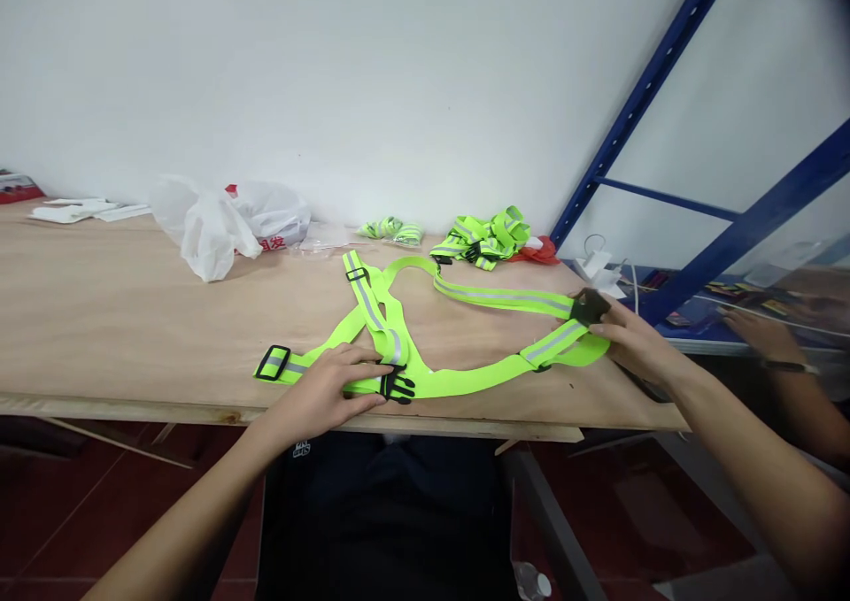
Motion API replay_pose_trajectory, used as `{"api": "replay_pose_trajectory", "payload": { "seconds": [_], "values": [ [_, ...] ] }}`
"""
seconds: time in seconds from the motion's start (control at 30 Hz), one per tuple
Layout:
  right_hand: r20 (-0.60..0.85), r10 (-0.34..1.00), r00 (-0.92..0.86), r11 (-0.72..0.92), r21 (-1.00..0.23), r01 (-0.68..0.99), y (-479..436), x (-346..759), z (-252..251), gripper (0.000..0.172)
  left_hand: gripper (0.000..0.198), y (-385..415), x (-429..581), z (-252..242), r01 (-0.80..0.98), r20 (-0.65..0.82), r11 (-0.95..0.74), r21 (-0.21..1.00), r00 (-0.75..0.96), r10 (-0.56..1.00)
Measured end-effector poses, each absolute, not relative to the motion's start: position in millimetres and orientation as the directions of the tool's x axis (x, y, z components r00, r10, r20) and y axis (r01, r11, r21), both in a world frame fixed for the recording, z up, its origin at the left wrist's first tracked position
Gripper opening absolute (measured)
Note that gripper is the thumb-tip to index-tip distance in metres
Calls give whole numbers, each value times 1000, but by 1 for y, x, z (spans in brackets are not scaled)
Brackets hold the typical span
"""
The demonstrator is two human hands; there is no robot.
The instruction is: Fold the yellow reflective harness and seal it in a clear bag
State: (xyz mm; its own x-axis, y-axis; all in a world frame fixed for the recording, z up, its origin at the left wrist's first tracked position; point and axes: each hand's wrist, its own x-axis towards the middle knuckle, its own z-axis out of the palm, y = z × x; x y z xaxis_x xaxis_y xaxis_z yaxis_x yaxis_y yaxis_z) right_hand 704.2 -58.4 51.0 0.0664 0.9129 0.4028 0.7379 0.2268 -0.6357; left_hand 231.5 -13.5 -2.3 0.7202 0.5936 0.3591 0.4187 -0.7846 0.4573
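The person is spreading the reflective harness (465,378) flat on the table (133,318). The left hand (328,390) is pressing, fingers together, just beside the buckle (397,386), while the right hand (630,340) is pinching the far loop. Straightening it calls for even tension.

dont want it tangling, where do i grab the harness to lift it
Grip the harness at its two ends: near the front buckle, from the near edge, where the left hand lies flat, and at the right loop, from the right, where the right hand pinches it. It lies flat and the straps join there, so it should probably lift untangled.
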Motion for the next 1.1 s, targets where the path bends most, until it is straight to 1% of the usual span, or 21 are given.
{"api": "replay_pose_trajectory", "payload": {
  "seconds": [0.07,0.1,0.17,0.27,0.33,0.4,0.47,0.57,0.67,0.77,0.97,1.1],
  "values": [
    [331,935,128,188,-768,613,-58,706,50,45,32,-14,232,-2,424,360,-784,454,717,597],
    [293,948,128,166,-793,586,-59,705,52,46,32,-14,232,-1,426,360,-783,454,715,599],
    [318,942,106,180,-747,640,-62,696,57,47,32,-14,232,-1,428,360,-781,455,713,601],
    [372,928,-33,271,-610,744,-68,666,68,51,32,-14,232,-3,424,370,-777,466,704,606],
    [429,893,-135,361,-504,785,-70,640,72,48,34,-15,232,-6,424,387,-762,488,678,625],
    [473,848,-238,451,-409,793,-72,613,71,45,35,-17,232,-8,432,423,-737,521,619,662],
    [485,814,-320,517,-353,780,-72,588,65,43,34,-19,232,-9,432,473,-712,553,541,696],
    [498,779,-381,572,-315,757,-71,559,50,44,35,-22,234,-10,400,545,-708,581,455,704],
    [533,742,-407,613,-293,733,-68,543,36,43,36,-23,236,-10,386,592,-725,570,419,689],
    [541,726,-424,633,-286,719,-66,536,31,41,35,-24,238,-11,384,612,-738,554,413,674],
    [539,732,-416,612,-255,748,-66,533,30,43,36,-23,238,-14,351,640,-763,543,415,646],
    [561,708,-429,635,-238,735,-64,534,28,44,36,-22,238,-15,329,665,-786,524,418,618]
  ]
}}
